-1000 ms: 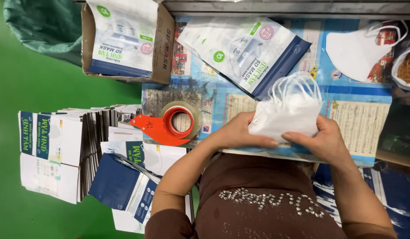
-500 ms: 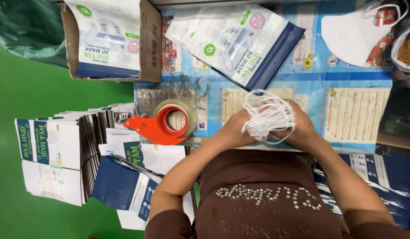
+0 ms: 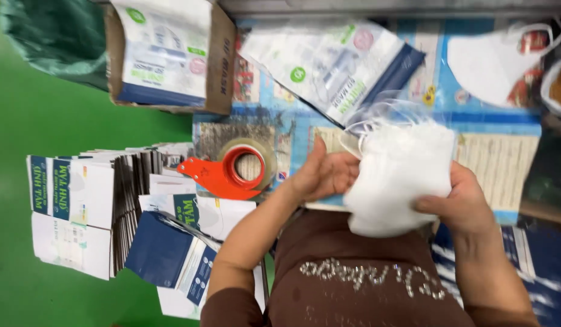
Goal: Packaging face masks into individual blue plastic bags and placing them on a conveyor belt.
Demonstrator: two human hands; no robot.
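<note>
— What have you got there?

— A stack of white face masks (image 3: pixel 401 175), soft and a bit fluffy at the edges, with thin white ear loops sticking out of the top. I hold it just above the desk (image 3: pixel 504 154), in front of my chest. My right hand (image 3: pixel 459 203) is clamped on the stack's right side, thumb across the front. My left hand (image 3: pixel 326 172) presses flat against its left edge, fingers straight.

— And the boxes and bags around you?

— A brown cardboard box (image 3: pixel 223 54) stands at the far left of the desk, with a printed white and blue mask packet (image 3: pixel 162 51) lying in it. Just right of it lies a flat plastic pouch (image 3: pixel 335 66), glossy, clear on one side with a dark blue strip. A single white mask (image 3: pixel 492 60) lies at the far right corner.

— What else is near?

— An orange tape dispenser (image 3: pixel 223 175) with a roll of clear tape, close to my left hand. Left of it, flat-folded cartons (image 3: pixel 80 206) stand in a row, white and dark blue. A green sack (image 3: pixel 56 36) sits on the green floor (image 3: pixel 26 133). The desk top is covered with printed paper sheets.
</note>
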